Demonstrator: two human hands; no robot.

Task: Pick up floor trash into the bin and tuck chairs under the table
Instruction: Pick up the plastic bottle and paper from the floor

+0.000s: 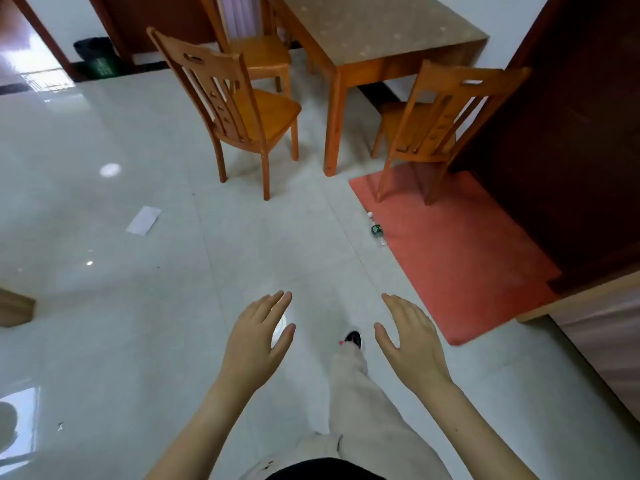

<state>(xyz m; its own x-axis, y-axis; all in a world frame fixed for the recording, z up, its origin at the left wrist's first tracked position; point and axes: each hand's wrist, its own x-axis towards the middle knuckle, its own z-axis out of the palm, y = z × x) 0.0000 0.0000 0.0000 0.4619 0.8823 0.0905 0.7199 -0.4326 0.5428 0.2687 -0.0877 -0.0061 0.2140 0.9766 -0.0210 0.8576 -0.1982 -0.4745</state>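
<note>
My left hand point(258, 341) and my right hand point(414, 339) hang open and empty over the pale tiled floor, palms down. A white sheet of paper point(143, 220) lies on the floor to the left. A clear plastic bottle point(376, 229) with a green label lies at the edge of the red mat point(460, 258). Three wooden chairs stand pulled out from the table point(381, 32): one on the left point(239, 109), one behind it point(259, 46), one on the right point(436, 126) standing on the mat. A dark bin point(98, 57) stands at the far left wall.
Dark wooden furniture point(571, 140) stands along the right side. A low wooden piece point(14, 306) juts in at the left edge. My leg and shoe point(353, 339) step forward between my hands. A bright doorway opens at the far left.
</note>
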